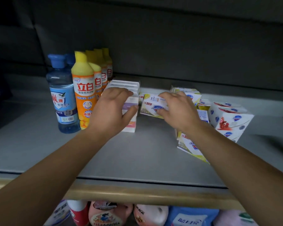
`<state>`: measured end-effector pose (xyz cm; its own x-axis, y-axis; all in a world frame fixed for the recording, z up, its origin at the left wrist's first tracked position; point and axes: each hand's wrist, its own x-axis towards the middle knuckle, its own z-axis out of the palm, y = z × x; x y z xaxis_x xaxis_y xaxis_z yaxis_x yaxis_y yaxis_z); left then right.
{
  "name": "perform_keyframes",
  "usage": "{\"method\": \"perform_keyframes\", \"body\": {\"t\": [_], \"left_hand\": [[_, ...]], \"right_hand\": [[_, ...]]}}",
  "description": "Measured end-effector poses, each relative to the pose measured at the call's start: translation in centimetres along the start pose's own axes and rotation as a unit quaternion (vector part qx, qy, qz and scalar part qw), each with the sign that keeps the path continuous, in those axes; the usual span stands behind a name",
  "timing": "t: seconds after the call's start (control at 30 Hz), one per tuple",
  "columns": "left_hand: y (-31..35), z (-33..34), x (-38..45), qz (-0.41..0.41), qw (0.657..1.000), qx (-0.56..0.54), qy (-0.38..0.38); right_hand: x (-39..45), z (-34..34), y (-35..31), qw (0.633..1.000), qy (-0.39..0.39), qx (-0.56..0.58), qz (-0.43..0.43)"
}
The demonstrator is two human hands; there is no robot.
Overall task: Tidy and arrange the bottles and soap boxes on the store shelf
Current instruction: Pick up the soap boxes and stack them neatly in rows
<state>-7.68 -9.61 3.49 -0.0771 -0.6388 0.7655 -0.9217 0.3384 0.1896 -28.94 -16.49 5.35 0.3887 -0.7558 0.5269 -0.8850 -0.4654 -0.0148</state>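
Both forearms reach over the shelf [137, 160] edge. Right hand [178, 110] pinches a yellow-white soap box [151, 107], thumb under, fingers over; its long axis runs left-right, just right of the white box stack [129, 101]. Left hand [111, 108] clasps that stack, fingers curled on top. Sliding the box left would close the gap, I judge. Orange bottles [84, 95] stand beyond.

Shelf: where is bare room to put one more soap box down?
Bare shelf lies along the front edge, before the bottles, and between both forearms. Another strip runs behind the soap boxes to the back wall. Crowded: the middle and right, where both hands work.
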Motion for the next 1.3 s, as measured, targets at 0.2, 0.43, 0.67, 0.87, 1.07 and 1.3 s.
{"method": "perform_keyframes", "body": {"t": [0.2, 0.43, 0.67, 0.87, 1.07, 1.3], "left_hand": [[-2.3, 3.1, -0.3, 0.021, 0.998, 0.060, -0.005], [-2.7, 4.6, -0.7, 0.034, 0.996, 0.039, 0.069], [-2.9, 5.0, -0.6, 0.029, 0.996, 0.017, 0.080], [-3.0, 5.0, -0.7, 0.033, 0.997, 0.012, 0.073], [-2.6, 4.4, -0.8, 0.031, 0.998, 0.029, 0.047], [-1.5, 2.6, -0.2, 0.007, 0.996, 0.074, -0.039]], "right_hand": [[6.5, 2.7, 0.8, 0.992, -0.076, -0.099, -0.009], [11.4, 6.8, 0.5, 0.978, -0.124, -0.160, 0.042], [12.6, 9.8, 0.8, 0.977, -0.153, -0.141, 0.046], [12.5, 9.0, 0.6, 0.975, -0.181, -0.121, 0.043], [8.4, 3.7, -0.6, 0.986, -0.151, -0.060, 0.029], [-2.4, -1.8, 1.8, 0.991, -0.101, 0.033, 0.078]]}}
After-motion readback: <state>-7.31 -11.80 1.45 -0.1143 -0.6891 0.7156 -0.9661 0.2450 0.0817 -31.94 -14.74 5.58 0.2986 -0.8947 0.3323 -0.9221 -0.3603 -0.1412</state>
